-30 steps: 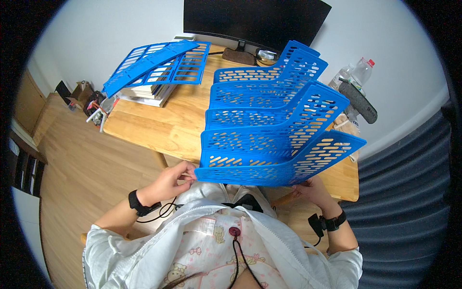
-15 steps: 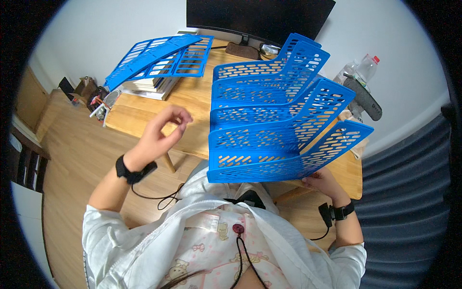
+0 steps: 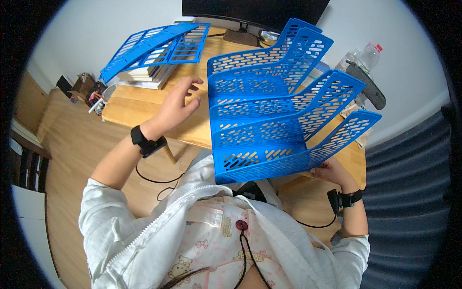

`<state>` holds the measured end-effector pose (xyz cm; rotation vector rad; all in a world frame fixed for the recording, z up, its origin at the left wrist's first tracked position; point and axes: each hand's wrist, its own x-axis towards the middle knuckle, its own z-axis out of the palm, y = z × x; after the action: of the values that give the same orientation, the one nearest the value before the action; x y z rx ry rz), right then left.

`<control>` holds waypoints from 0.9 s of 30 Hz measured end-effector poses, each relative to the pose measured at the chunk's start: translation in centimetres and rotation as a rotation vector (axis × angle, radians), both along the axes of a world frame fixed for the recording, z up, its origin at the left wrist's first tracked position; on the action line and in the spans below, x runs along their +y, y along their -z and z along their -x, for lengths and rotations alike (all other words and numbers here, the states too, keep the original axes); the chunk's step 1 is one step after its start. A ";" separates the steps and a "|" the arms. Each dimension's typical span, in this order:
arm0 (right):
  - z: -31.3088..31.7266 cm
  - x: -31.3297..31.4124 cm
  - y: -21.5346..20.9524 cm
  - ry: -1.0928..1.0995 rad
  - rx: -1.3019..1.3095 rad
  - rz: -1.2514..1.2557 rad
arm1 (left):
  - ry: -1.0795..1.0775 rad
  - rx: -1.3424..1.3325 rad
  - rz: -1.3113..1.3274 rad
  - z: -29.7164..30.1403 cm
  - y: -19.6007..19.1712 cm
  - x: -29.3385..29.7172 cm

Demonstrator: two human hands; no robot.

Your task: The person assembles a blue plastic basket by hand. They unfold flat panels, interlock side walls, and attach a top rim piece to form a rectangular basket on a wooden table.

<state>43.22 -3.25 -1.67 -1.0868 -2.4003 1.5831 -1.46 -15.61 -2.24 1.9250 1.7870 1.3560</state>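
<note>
Left hand [image 3: 178, 107]: open, fingers parted and slightly bent, thumb standing well away from them. I have hold of nothing with it. It hangs over the worktop [image 3: 132, 103], fingertips just beside the left edge of the blue file rack [image 3: 284, 129], a gap showing between.

Right hand [image 3: 333, 173]: fingers bent, touching the lower edge of the rack's nearest panel, toward its right end. Fingertips partly hidden by the panel; I cannot tell whether I grip the edge or only steady it.

Rack position: right of my left hand, beyond and to the left of my right hand. Several perforated upright panels stand in a row, one behind another, their tall ends to the right. The near end reaches past the worktop's front edge, over my lap.

Beyond my left hand and to its left: a blue grid panel [image 3: 192, 44] with a blue strip [image 3: 149, 46] lying slantwise across it, both above a stack of books [image 3: 144, 75]. Farther beyond that hand: a dark monitor [image 3: 255, 8].

Beyond my right hand, past the rack's tall ends: a long dark grey object [image 3: 369, 87] and a clear bottle with a red cap [image 3: 369, 57].
</note>
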 end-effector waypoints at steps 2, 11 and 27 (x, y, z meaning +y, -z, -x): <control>0.0 0.1 0.0 -0.082 -0.020 -0.061 | -0.021 0.049 0.073 0.2 0.2 -0.1; 0.8 0.4 0.0 -0.074 0.001 -0.093 | 0.056 -0.109 0.234 0.0 1.8 -0.8; 1.7 13.0 2.1 0.038 0.179 0.139 | 0.141 -0.222 0.269 0.3 2.7 -0.5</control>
<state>41.52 9.71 -3.76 -0.9588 -2.1724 1.7751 -1.75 -16.13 -4.92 1.6553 1.6030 1.1639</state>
